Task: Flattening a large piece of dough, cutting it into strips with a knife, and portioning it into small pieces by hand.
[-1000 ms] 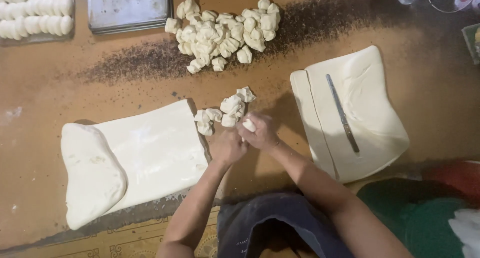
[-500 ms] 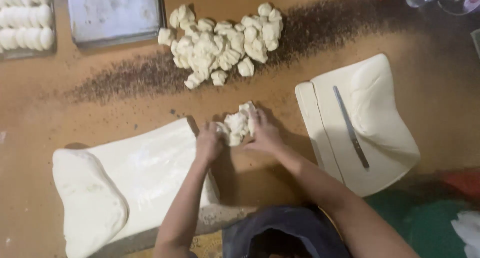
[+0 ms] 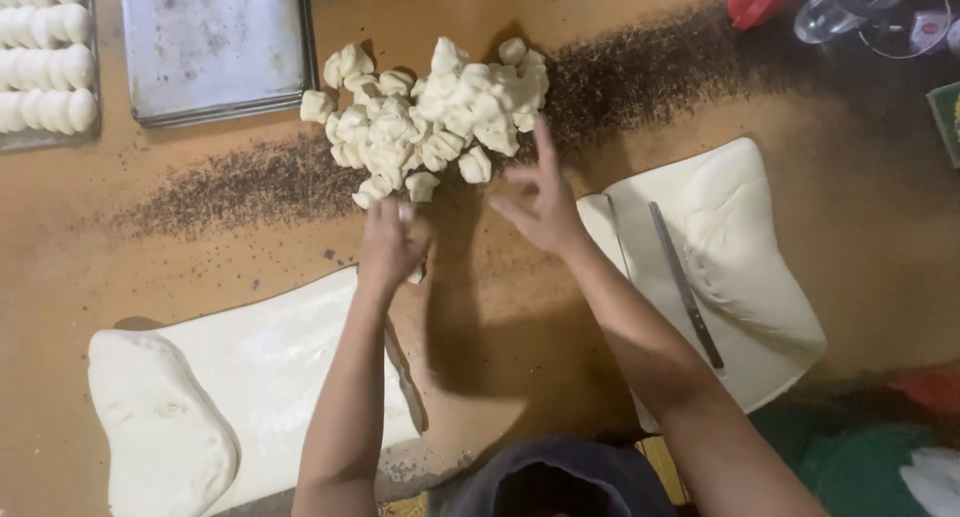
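Head view: lumpy white dough pieces (image 3: pixel 430 112)

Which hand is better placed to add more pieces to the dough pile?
Right. The right hand is open with fingertips almost at the dough pile; the left hand is curled, farther back.

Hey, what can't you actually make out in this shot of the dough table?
Head view only:
- Left hand: motion blur hides whether it holds a dough piece.
- Right hand: fingers spread, blurred at the tips.
- Dough pile: too lumped together to count the pieces.
- Tray of shaped rolls: cut off by the left edge.
- Clear container: cut off by the top edge.
- Knife: too small to show its edge.
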